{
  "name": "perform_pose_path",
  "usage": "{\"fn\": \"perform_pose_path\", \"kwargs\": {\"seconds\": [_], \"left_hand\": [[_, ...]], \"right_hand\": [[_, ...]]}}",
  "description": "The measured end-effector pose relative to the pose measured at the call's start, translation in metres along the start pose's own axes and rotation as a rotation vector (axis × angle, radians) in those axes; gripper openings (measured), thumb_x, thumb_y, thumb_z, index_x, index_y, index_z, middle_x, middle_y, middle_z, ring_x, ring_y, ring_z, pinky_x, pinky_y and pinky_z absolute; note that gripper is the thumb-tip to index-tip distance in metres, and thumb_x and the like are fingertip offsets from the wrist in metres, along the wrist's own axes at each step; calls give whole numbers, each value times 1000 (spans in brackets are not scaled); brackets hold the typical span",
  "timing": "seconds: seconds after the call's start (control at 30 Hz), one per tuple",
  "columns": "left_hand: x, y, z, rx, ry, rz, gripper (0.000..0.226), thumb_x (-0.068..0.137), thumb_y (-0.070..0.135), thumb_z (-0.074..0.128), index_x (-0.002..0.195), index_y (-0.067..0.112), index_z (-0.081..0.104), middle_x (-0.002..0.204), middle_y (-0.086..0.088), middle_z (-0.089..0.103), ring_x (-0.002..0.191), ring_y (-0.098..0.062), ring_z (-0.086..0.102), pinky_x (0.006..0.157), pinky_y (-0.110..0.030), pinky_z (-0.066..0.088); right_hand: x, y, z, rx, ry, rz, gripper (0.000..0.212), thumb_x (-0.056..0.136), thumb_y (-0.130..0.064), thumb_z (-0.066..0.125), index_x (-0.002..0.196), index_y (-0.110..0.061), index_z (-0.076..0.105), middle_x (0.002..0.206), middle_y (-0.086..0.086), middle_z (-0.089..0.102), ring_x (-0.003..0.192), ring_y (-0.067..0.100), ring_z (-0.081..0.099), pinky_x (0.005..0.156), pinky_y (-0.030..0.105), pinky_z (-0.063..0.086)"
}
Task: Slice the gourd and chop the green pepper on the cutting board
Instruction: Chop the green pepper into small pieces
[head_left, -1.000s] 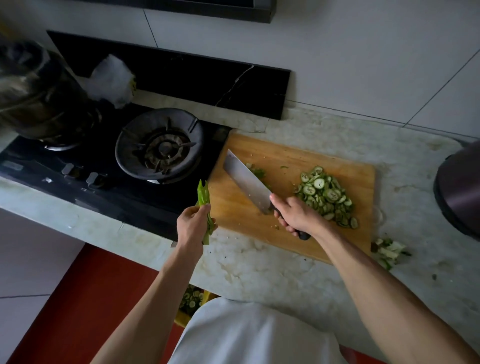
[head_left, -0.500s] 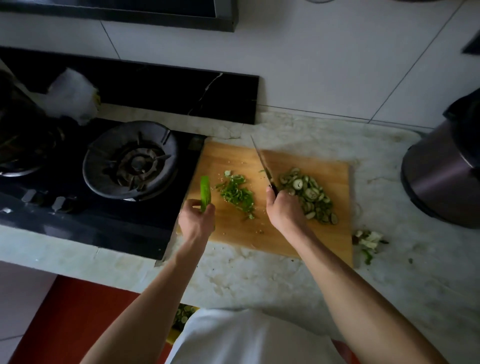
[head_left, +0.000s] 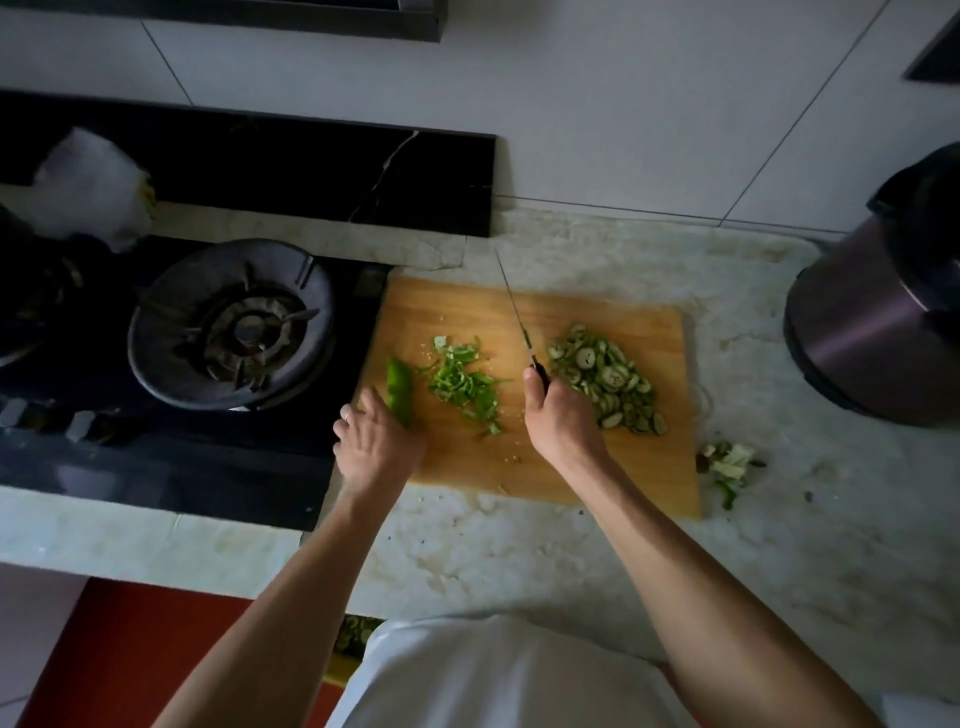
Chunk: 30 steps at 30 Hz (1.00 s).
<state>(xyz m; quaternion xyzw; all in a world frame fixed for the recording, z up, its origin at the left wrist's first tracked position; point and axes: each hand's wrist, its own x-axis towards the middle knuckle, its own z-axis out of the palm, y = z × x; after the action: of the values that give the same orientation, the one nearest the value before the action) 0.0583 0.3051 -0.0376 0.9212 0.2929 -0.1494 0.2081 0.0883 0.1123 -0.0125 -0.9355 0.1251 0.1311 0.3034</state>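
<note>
On the cutting board, the left hand grips a whole green pepper piece at the board's left edge. The right hand clasps the knife edge-up at the board's middle, between chopped pepper and gourd slices toward the board's right.

Left hand holds a green pepper piece at the left edge of the cutting board. Right hand grips the knife, blade edge-on, pointing away. Chopped pepper pile left of the blade, gourd slices right. Scraps on the tabletop beside the board. Gas burner left, dark pot right.
</note>
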Motion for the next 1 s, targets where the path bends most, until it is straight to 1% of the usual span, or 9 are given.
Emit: {"fn": "perform_pose_path", "kwargs": {"seconds": [0.17, 0.27, 0.37, 0.43, 0.5, 0.6, 0.73, 0.9, 1.0], "left_hand": [[-8, 18, 16, 148, 124, 508, 79, 88, 53, 60, 152, 17, 30, 155, -19, 28, 144, -39, 23, 116, -51, 25], [-4, 21, 30, 58, 112, 646, 71, 85, 43, 68, 146, 16, 44, 154, -20, 34, 143, -41, 28, 117, -55, 26], [7, 17, 22, -216, 231, 664, 57, 85, 21, 66, 139, 10, 52, 147, -20, 42, 135, -41, 38, 108, -59, 38], [17, 15, 8, -297, 344, 792, 47, 86, 10, 57, 133, 7, 58, 142, -19, 47, 128, -40, 45, 105, -54, 43], [28, 16, -7, -220, 373, 1008, 44, 85, 7, 48, 126, 6, 64, 136, -19, 54, 121, -39, 52, 101, -50, 46], [45, 20, -18, -18, 207, 1255, 50, 79, 9, 41, 122, 10, 68, 128, -13, 64, 112, -36, 60, 90, -49, 53], [57, 23, -22, 148, -4, 1279, 58, 79, 16, 34, 127, 13, 67, 130, -9, 64, 116, -33, 61, 90, -46, 56], [67, 34, -36, 69, -125, 1116, 55, 85, 6, 38, 135, 10, 61, 143, -12, 55, 132, -30, 51, 102, -43, 49], [60, 32, -35, 40, -103, 1219, 58, 75, 3, 41, 125, 14, 69, 130, -10, 64, 120, -31, 60, 86, -45, 57]], "right_hand": [[-7, 10, 12, 30, -98, -2, 57, 105, -50, 32, 76, -7, 55, 67, 6, 56, 61, 26, 57, 48, 29, 32], [-14, 17, 12, 7, -131, -64, 52, 103, -53, 34, 83, -10, 56, 66, 2, 55, 67, 27, 60, 52, 30, 34], [-19, 23, 3, -122, -30, -187, 45, 100, -55, 40, 92, -13, 54, 79, 6, 59, 76, 28, 60, 60, 32, 37], [-19, 23, -1, -225, 48, -292, 46, 98, -56, 45, 97, -12, 56, 86, 10, 64, 79, 30, 62, 58, 33, 36], [-17, 19, -5, -293, 77, -387, 46, 96, -56, 51, 98, -11, 56, 87, 10, 66, 76, 30, 63, 55, 32, 36], [-16, 11, -4, -430, 81, -502, 48, 94, -59, 51, 104, -13, 59, 92, 6, 67, 77, 28, 65, 54, 30, 37], [-23, 4, 4, -470, 47, -563, 50, 94, -62, 48, 108, -15, 59, 99, 3, 66, 85, 26, 66, 59, 33, 42], [-29, 1, 7, -489, 4, -571, 49, 95, -61, 49, 108, -15, 59, 99, 4, 66, 85, 26, 66, 58, 31, 39], [-29, 1, 6, -493, -18, -556, 49, 95, -61, 48, 112, -16, 58, 104, 3, 66, 89, 25, 66, 61, 32, 41]]}}
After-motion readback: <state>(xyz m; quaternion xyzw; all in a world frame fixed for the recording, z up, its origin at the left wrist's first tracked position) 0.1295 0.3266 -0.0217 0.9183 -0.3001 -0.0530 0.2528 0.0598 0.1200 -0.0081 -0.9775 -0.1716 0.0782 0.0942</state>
